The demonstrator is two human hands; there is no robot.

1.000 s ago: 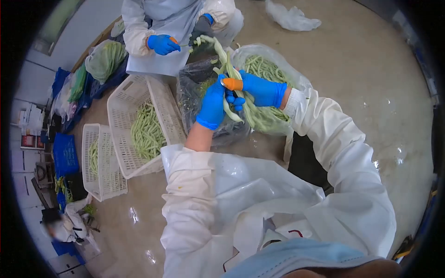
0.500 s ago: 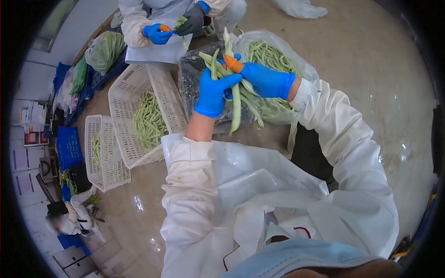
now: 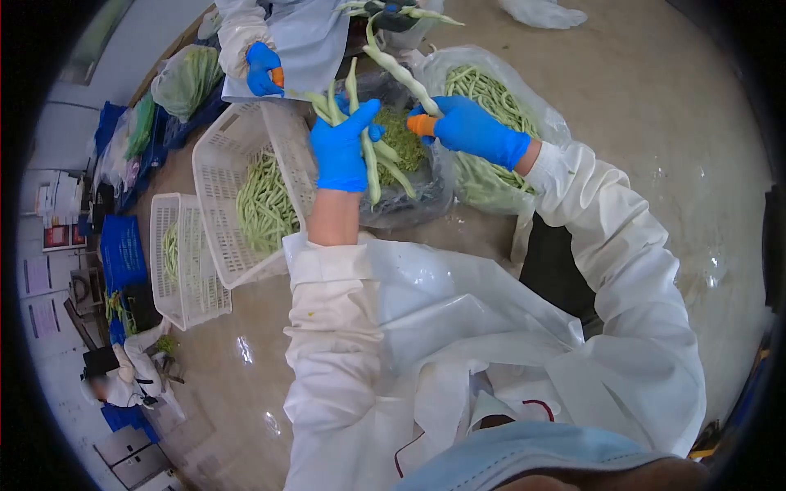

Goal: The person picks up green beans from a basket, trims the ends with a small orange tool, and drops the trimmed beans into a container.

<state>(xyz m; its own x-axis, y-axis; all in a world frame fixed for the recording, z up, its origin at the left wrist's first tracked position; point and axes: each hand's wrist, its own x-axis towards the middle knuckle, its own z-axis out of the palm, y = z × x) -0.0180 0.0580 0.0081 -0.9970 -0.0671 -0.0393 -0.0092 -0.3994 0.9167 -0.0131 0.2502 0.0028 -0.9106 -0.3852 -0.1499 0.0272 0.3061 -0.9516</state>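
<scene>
In its blue glove, my left hand (image 3: 337,159) is closed around several long flat green beans (image 3: 371,170), which stick out above and below the fingers. My right hand (image 3: 481,135), also blue-gloved, pinches one pale green bean (image 3: 399,74) near its lower end; the bean slants up and to the left. An orange piece (image 3: 422,125) covers the thumb tip of that hand. Below and between both hands lies a dark plastic bag (image 3: 430,196) with green trimmings (image 3: 399,146) in it. Just beyond the right hand, a clear bag (image 3: 553,123) holds many beans.
To the left stand a large white crate (image 3: 217,176) with beans and a smaller white crate (image 3: 184,307). Across from me a co-worker's blue-gloved hand (image 3: 264,69) and dark-gloved hand (image 3: 395,16) are at work. Another person (image 3: 135,372) sits far left.
My hands have moved apart, the left one leftward with its beans, the right one with a single bean. The trimmings in the dark bag now show. The co-worker's hands have separated too.
</scene>
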